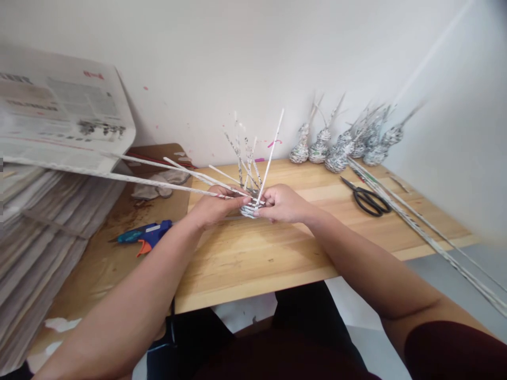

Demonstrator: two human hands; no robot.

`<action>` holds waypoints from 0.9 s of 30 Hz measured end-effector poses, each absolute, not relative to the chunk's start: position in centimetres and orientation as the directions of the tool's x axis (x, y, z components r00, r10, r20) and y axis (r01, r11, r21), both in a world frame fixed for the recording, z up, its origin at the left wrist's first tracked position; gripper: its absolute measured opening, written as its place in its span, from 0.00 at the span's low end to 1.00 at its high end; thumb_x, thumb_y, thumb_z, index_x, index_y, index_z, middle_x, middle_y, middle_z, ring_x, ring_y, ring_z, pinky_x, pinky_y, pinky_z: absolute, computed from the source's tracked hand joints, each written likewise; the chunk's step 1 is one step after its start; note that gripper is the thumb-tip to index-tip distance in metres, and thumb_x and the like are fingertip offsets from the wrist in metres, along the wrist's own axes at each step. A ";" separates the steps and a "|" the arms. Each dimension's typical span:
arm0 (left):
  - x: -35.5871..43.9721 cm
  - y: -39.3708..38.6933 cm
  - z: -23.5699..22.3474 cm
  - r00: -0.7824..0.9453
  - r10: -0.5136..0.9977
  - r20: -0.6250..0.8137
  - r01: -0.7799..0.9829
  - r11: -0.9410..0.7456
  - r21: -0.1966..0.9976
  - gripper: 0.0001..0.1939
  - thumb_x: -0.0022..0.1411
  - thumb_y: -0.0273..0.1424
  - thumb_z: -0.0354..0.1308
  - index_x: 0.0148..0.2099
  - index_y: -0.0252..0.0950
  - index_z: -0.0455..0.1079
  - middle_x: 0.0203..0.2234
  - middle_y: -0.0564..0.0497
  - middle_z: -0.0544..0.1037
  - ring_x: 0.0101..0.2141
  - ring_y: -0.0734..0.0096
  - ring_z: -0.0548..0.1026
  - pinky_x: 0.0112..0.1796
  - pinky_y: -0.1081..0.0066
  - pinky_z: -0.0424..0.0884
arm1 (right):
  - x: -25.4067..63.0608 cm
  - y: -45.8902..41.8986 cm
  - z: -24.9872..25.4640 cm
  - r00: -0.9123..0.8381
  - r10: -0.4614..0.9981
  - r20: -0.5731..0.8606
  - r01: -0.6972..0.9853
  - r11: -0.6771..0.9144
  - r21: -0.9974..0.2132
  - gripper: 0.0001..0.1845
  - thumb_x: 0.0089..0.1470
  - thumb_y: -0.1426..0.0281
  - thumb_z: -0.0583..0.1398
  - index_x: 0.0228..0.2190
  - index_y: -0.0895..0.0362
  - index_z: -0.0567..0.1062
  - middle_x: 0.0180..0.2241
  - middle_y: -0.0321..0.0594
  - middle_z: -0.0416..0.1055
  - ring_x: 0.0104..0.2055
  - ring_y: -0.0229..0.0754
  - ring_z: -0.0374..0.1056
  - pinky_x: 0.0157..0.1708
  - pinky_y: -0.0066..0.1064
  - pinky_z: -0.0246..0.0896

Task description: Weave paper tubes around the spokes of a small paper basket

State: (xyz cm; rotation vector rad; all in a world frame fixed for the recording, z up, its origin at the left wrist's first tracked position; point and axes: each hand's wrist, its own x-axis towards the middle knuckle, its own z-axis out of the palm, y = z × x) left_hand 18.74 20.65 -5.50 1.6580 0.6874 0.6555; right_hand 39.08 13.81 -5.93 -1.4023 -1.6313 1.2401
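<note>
Head view: hands (246, 206) partly hide the woven piece (249, 211).

Small craft workspace, paper weaving by look of it. Pale wooden worktop (253, 264) against white wall (222, 47) marked with pink and red spots. Gourd-shaped woven paper pieces (338, 155) grouped at right, loose strand ends sticking up. Black-handled scissors (368, 200) and long rolled-paper sticks (428, 237) near them. At left, blue glue gun (152, 235) with orange trigger on brown surface (103, 269); thick stack of newspapers (39, 237), tied round with band, open printed sheet (67, 116) on top.
</note>
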 end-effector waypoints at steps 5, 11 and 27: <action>18.4 21.0 -5.6 0.689 0.723 0.044 0.124 -0.177 0.976 0.14 0.51 0.40 0.71 0.35 0.34 0.81 0.30 0.46 0.83 0.33 0.62 0.79 0.37 0.66 0.73 | 39.6 13.7 -4.9 -0.321 0.934 -0.158 0.385 -0.023 -0.923 0.14 0.47 0.64 0.70 0.32 0.60 0.77 0.23 0.33 0.73 0.21 0.33 0.67 0.21 0.24 0.62; 18.1 21.3 -5.7 0.706 0.708 0.027 0.181 -0.218 0.959 0.14 0.53 0.41 0.69 0.37 0.36 0.83 0.32 0.45 0.84 0.34 0.60 0.80 0.38 0.65 0.73 | 39.8 13.6 -4.6 -0.329 0.935 -0.131 0.303 -0.027 -0.953 0.19 0.50 0.57 0.69 0.34 0.58 0.75 0.20 0.34 0.74 0.22 0.36 0.71 0.23 0.25 0.65; 17.9 21.4 -5.6 0.718 0.696 0.015 0.208 -0.234 0.950 0.14 0.52 0.40 0.70 0.36 0.36 0.83 0.31 0.46 0.84 0.34 0.60 0.79 0.37 0.66 0.73 | 39.1 12.9 -4.1 -0.293 0.956 -0.024 0.503 0.133 -0.854 0.08 0.59 0.69 0.59 0.27 0.57 0.72 0.20 0.34 0.75 0.22 0.35 0.71 0.26 0.24 0.64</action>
